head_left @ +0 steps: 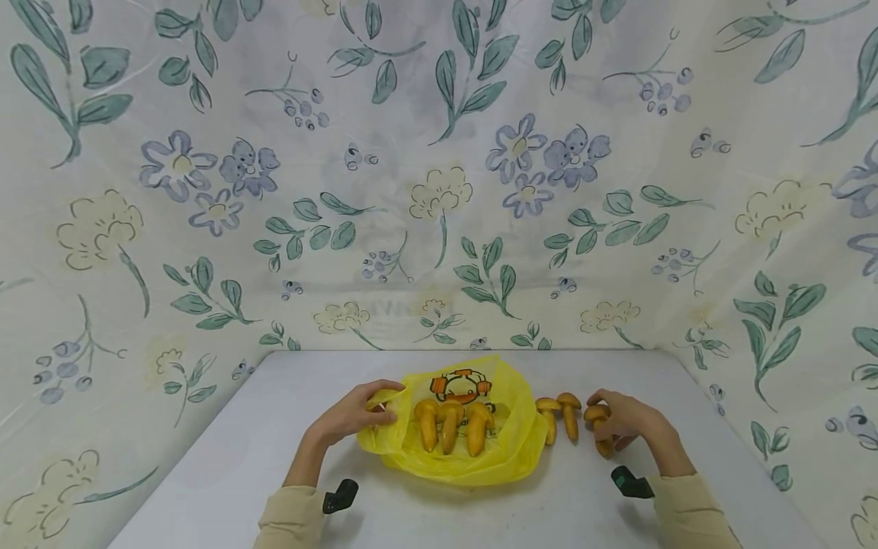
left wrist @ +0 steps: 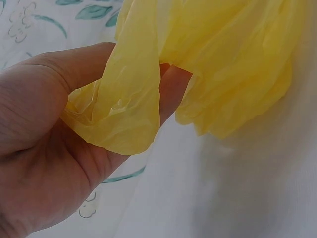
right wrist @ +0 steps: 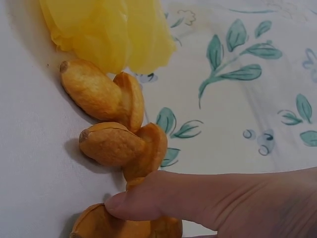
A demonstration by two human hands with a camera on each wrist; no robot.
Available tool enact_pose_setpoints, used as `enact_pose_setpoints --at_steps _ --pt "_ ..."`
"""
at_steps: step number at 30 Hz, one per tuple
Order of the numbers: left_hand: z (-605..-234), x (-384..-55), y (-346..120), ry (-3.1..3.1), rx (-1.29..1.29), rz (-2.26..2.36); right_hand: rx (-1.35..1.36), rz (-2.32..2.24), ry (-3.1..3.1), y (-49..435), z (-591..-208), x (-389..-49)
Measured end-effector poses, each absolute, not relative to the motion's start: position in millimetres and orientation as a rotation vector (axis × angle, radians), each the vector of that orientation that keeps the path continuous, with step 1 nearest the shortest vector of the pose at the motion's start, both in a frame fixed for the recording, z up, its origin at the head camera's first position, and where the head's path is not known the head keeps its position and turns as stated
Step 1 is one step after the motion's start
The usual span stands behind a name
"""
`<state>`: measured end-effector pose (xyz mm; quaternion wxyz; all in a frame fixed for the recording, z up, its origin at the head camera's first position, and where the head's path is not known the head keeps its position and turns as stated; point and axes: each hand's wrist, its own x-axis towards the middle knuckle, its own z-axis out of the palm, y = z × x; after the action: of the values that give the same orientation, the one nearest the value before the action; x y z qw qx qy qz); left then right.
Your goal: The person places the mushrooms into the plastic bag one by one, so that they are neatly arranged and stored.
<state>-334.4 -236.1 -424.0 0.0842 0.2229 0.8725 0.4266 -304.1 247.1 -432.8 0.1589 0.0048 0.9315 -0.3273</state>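
My left hand (head_left: 358, 409) grips one end of a yellow plastic bag (head_left: 411, 462), with a fold of the thin film between thumb and fingers (left wrist: 81, 64) in the left wrist view. Three brown-orange mushrooms (head_left: 450, 427) lie side by side within the bag's outline; whether film covers them I cannot tell. Right of the bag, two more mushrooms (head_left: 569, 416) lie on the table, the nearer one touching or almost touching the bag's edge. My right hand (head_left: 627, 419) holds another mushroom (head_left: 598, 414) at the row's right end; the thumb (right wrist: 148, 196) lies across it in the right wrist view.
A white table (head_left: 226, 473) carries everything. Behind and beside it hangs a cloth (head_left: 384, 259) with flowers and leaves. Dark wrist-camera pieces (head_left: 341, 496) show near both sleeves. An orange and black cartoon print (head_left: 463, 386) marks the bag.
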Motion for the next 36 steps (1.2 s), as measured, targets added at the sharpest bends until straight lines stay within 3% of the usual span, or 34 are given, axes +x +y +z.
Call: enact_pose_setpoints --at_steps 36 --pt "-424.0 -337.1 -234.8 2.618 0.625 1.263 -0.107 -0.995 2.781 251.4 -415.3 -300.8"
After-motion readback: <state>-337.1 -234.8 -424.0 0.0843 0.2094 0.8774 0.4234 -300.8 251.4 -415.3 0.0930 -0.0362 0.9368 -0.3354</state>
